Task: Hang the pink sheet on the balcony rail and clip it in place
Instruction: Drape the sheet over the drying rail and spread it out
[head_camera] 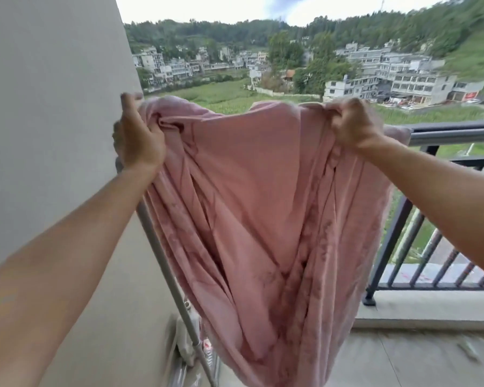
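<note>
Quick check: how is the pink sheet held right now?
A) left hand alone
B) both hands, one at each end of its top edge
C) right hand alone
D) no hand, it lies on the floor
B: the left hand and the right hand each grip a bunch of the pink sheet at its top edge, and it sags between them by the balcony rail.

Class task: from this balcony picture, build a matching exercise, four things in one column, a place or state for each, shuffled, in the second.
1 left hand
2 right hand
3 pink sheet
4 balcony rail

a hangs bunched between both hands
b metal, along the right
c grips cloth beside the grey wall
d grips cloth near the rail's end

Pairs: 1-c, 2-d, 3-a, 4-b
</note>
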Tool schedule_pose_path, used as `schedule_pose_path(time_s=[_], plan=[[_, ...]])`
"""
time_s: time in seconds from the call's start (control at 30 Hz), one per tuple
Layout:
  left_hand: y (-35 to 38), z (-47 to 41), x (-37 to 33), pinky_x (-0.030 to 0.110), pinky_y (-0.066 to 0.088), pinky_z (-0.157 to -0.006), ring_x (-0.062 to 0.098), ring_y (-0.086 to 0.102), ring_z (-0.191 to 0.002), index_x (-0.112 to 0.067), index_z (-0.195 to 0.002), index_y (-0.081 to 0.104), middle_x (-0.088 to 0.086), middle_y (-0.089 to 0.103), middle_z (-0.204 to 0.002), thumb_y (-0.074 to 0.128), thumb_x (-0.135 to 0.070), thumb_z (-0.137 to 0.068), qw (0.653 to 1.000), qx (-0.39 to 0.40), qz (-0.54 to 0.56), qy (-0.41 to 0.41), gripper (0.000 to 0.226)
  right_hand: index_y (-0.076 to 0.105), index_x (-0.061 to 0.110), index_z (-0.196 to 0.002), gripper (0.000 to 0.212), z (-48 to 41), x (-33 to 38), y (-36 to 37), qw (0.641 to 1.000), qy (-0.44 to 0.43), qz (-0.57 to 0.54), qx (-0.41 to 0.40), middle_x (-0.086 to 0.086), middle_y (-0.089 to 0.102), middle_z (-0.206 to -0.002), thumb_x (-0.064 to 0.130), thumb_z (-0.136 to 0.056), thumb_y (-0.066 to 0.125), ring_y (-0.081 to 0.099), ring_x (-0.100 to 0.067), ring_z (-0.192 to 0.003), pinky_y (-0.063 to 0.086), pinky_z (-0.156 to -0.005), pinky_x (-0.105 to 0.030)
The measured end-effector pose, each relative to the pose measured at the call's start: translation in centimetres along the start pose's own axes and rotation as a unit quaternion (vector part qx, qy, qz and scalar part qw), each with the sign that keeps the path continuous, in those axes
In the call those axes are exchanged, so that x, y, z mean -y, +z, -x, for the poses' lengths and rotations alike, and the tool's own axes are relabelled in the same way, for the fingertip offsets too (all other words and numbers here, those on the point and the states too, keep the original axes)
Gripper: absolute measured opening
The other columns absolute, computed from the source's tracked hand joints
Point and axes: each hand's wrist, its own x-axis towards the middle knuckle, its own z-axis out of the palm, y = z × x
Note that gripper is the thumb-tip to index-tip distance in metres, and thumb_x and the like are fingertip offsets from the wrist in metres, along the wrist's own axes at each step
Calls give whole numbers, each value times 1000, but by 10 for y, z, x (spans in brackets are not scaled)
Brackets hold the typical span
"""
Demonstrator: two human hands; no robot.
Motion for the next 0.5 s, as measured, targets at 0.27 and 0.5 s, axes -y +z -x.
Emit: schedule_pose_path(time_s=[0.27, 0.5], plan=[[38, -55, 11, 44, 45, -93, 41, 57, -111, -15, -115, 59, 20, 64, -119, 52, -20, -89, 977, 159, -142, -9, 27, 62, 18, -111, 21, -42, -27, -17, 978, 142, 126, 88, -6, 66, -103, 29, -94, 58, 60, -25, -88, 46, -70, -30], [60, -47, 10, 44, 36, -95, 31, 58, -110, -19, -99, 67, 5, 66, -107, 46, -56, -92, 929, 310, -201, -26, 43, 61, 25, -126, 48, 7, 54, 20, 980, -122, -15, 159, -2, 66, -122, 57, -90, 56, 63, -24, -107, 48, -82, -36]])
